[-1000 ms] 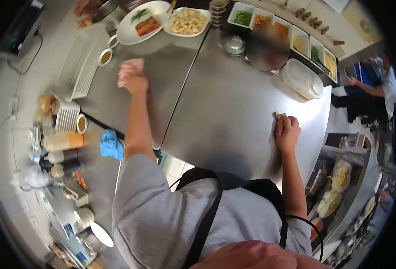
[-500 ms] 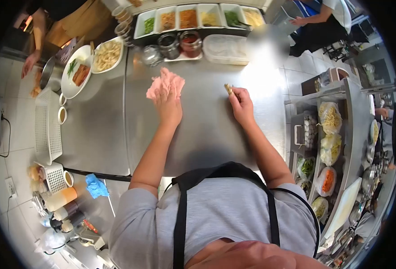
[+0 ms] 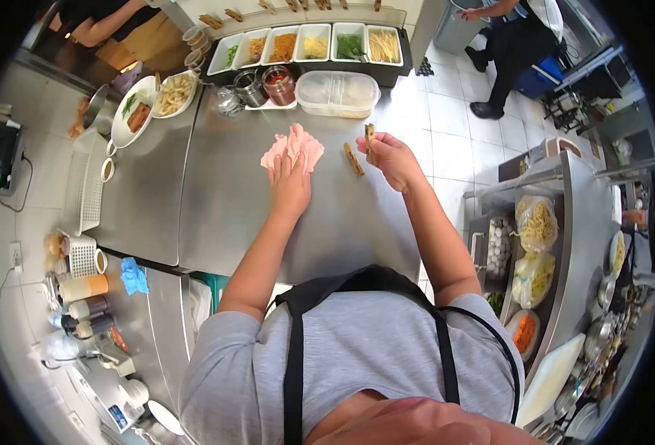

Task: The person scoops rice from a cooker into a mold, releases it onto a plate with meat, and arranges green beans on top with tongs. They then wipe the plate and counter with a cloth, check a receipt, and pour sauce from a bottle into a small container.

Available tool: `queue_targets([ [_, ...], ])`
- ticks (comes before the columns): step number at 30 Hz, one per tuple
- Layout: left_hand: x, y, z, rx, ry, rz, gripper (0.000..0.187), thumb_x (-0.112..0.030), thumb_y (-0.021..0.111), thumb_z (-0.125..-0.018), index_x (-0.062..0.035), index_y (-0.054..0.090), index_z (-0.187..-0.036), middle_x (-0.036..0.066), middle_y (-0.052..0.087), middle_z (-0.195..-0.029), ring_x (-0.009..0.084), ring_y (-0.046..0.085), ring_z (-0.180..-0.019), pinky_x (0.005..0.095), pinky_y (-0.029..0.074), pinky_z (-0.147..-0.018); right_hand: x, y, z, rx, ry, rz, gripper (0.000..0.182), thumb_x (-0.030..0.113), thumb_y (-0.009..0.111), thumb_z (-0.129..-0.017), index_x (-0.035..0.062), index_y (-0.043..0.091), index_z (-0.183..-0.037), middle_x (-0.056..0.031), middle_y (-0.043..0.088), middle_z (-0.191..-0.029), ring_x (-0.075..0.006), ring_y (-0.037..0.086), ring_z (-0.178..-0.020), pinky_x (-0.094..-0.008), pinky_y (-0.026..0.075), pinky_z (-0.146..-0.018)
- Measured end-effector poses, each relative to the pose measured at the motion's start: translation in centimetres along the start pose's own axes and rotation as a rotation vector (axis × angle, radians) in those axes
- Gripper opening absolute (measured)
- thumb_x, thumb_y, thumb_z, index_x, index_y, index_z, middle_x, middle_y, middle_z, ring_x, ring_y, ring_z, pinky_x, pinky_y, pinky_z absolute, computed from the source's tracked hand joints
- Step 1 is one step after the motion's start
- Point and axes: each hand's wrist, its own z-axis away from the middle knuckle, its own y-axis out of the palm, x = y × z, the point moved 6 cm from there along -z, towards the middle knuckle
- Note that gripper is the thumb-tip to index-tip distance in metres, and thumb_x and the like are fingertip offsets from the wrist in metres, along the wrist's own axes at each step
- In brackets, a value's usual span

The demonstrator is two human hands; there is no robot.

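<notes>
My left hand (image 3: 290, 187) lies flat on a crumpled pink cloth (image 3: 295, 146), its fingers stretched over the near part of it. The cloth rests on the steel counter (image 3: 246, 222). Between thumb and fingers, my right hand (image 3: 392, 159) pinches a small wooden clothespin (image 3: 370, 138), raised over the counter's right side. Just left of that hand, a second wooden clothespin (image 3: 354, 159) lies slanted on the steel, apart from my fingers.
Along the back stand white containers (image 3: 316, 41) of toppings, a clear lidded box (image 3: 338, 93) and jars (image 3: 278, 83). Clothespins (image 3: 234, 14) line the rail behind. Oval dishes (image 3: 132, 111) hold food at left. A shelf (image 3: 564, 222) stands right; another person (image 3: 509, 55) is beyond.
My right hand has lifted and turned, with one clothespin upright in it; another now shows lying on the counter. The pink cloth stays under my left hand. The view has shifted.
</notes>
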Motion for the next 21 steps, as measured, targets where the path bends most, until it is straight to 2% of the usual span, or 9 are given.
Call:
queue_targets([
  [2,0.3,-0.6,0.8,-0.030,0.013,0.021,0.041,-0.017,0.048,-0.078,-0.0084,0.044,-0.117,0.020,0.033,-0.125,0.0396,0.030,-0.115,0.0465,0.022,-0.096,1.3,1.1,0.7,0.043,0.021,-0.196,0.016,0.009,0.040,-0.084,0.0026,0.047,-0.097,-0.0039,0.053,-0.077,-0.0109,0.051,-0.063,-0.0224,0.045,-0.058],
  [5,1.6,-1.0,1.6,-0.031,-0.019,0.016,0.038,-0.017,0.047,-0.078,-0.0084,0.047,-0.116,0.020,0.034,-0.125,0.0378,0.030,-0.116,0.0446,0.021,-0.097,2.3,2.2,0.2,0.321,0.045,-0.287,0.018,0.009,0.041,-0.084,0.0028,0.047,-0.100,-0.0025,0.053,-0.077,-0.0098,0.051,-0.063,-0.0218,0.045,-0.056],
  [8,3.3,-1.8,2.1,-0.043,-0.094,-0.005,0.037,-0.018,0.045,-0.079,-0.0090,0.048,-0.115,0.019,0.035,-0.125,0.0356,0.030,-0.117,0.0434,0.021,-0.098,3.4,3.6,0.1,0.379,0.093,-0.299,0.024,0.003,0.042,-0.080,0.0033,0.048,-0.103,-0.0014,0.053,-0.077,-0.0094,0.051,-0.061,-0.0224,0.046,-0.055],
  [12,7.1,-2.8,1.7,-0.127,-0.184,-0.047,0.037,-0.020,0.043,-0.080,-0.0096,0.048,-0.115,0.018,0.036,-0.125,0.0336,0.029,-0.118,0.0439,0.020,-0.098,6.8,2.8,-2.3,0.321,-0.020,-0.127,0.037,-0.008,0.042,-0.069,0.0042,0.051,-0.103,-0.0004,0.052,-0.077,-0.0089,0.050,-0.059,-0.0225,0.046,-0.054],
  [13,8.1,-2.9,1.5,-0.145,-0.187,-0.045,0.037,-0.020,0.043,-0.080,-0.0098,0.048,-0.115,0.017,0.036,-0.125,0.0333,0.029,-0.118,0.0440,0.020,-0.098,8.3,2.2,-3.7,0.324,-0.066,-0.086,0.037,-0.005,0.042,-0.071,0.0044,0.050,-0.105,-0.0016,0.052,-0.077,-0.0099,0.052,-0.061,-0.0240,0.048,-0.055],
  [15,9.0,-2.8,0.8,-0.165,-0.199,-0.046,0.037,-0.020,0.042,-0.080,-0.0099,0.048,-0.115,0.017,0.037,-0.124,0.0329,0.029,-0.118,0.0445,0.020,-0.098,12.5,2.2,-4.2,0.113,-0.132,0.062,0.035,-0.002,0.043,-0.073,0.0061,0.050,-0.107,-0.0017,0.052,-0.076,-0.0098,0.053,-0.064,-0.0246,0.049,-0.057],
  [17,9.2,-3.0,0.3,-0.165,-0.227,-0.051,0.037,-0.020,0.042,-0.080,-0.0099,0.048,-0.115,0.017,0.037,-0.124,0.0326,0.029,-0.118,0.0451,0.021,-0.097,17.1,1.6,-7.2,-0.056,-0.272,0.653,0.033,0.007,0.047,-0.076,0.0070,0.049,-0.109,-0.0067,0.056,-0.079,-0.0175,0.057,-0.069,-0.0289,0.049,-0.061],
  [19,9.1,-3.0,0.1,-0.159,-0.240,-0.056,0.037,-0.020,0.042,-0.080,-0.0098,0.048,-0.115,0.017,0.037,-0.124,0.0324,0.029,-0.118,0.0455,0.021,-0.097,22.2,3.2,-9.8,-0.315,-0.897,1.524,0.032,0.010,0.048,-0.077,0.0060,0.050,-0.108,-0.0123,0.058,-0.084,-0.0266,0.058,-0.074,-0.0337,0.048,-0.067],
  [21,9.1,-3.2,0.0,-0.166,-0.236,-0.055,0.036,-0.020,0.042,-0.080,-0.0098,0.048,-0.114,0.016,0.037,-0.123,0.0323,0.029,-0.118,0.0459,0.021,-0.097,24.6,4.8,-13.3,-0.443,-0.896,1.865,0.028,0.010,0.045,-0.078,0.0037,0.054,-0.103,-0.0158,0.057,-0.092,-0.0329,0.056,-0.081,-0.0358,0.046,-0.072],
])
